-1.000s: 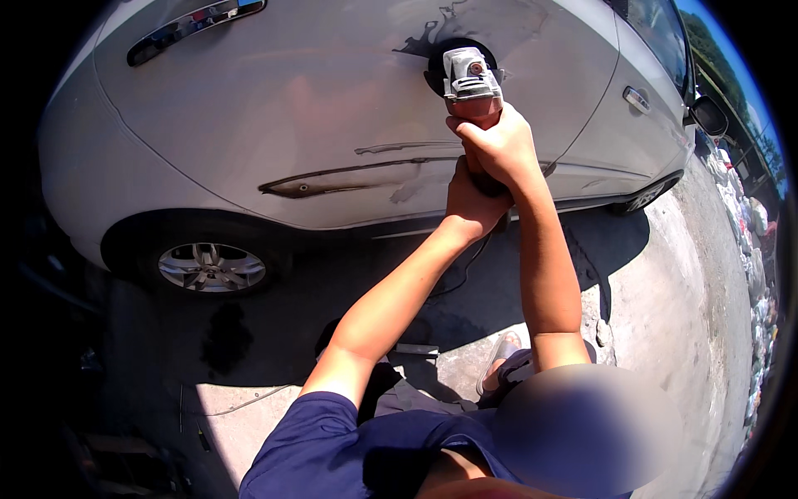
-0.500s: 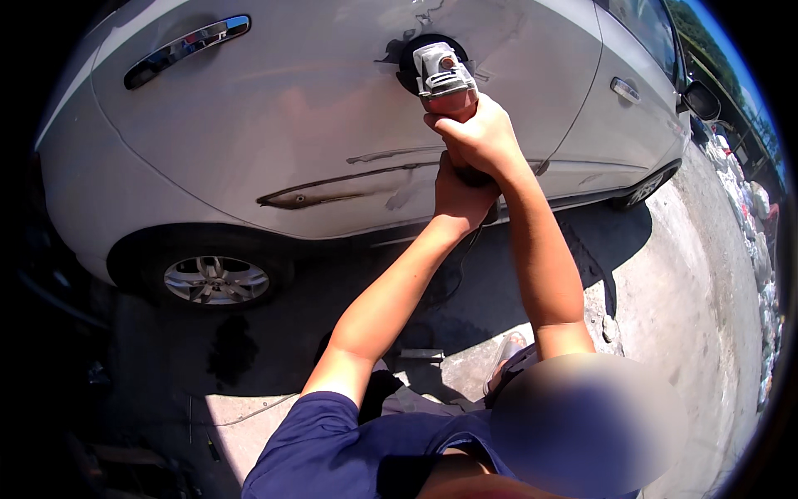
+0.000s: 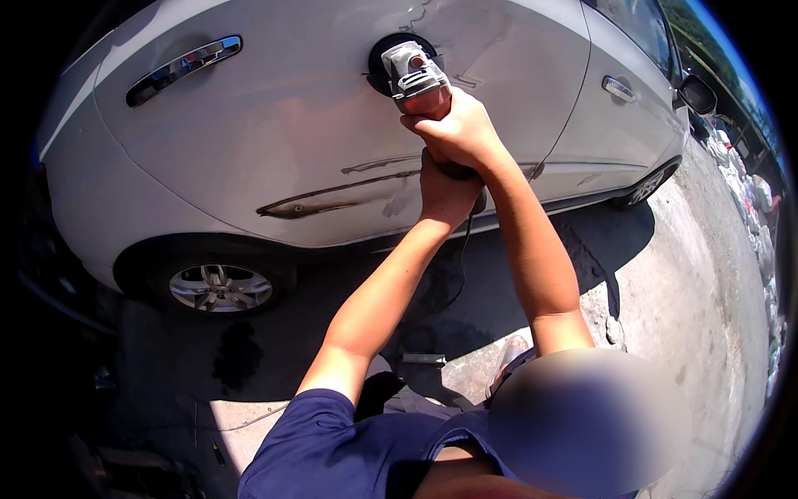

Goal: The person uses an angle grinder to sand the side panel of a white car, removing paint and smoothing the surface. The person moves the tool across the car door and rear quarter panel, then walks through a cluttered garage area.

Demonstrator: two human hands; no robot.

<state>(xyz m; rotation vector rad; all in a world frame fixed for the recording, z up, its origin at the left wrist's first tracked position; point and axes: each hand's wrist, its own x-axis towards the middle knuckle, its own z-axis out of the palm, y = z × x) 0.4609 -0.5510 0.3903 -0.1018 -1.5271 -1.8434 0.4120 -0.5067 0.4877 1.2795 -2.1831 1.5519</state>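
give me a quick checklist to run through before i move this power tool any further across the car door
1. Both hands on the power tool: ok, right hand near the head, left hand further back.
2. Gloves: not ok, both hands are bare.
3. Cord clear of the black disc: ok, it hangs below the tool's rear end.
4. Disc flat on the car door: cannot tell, the tool's head hides the contact.
5. Disc spinning or stopped: cannot tell.
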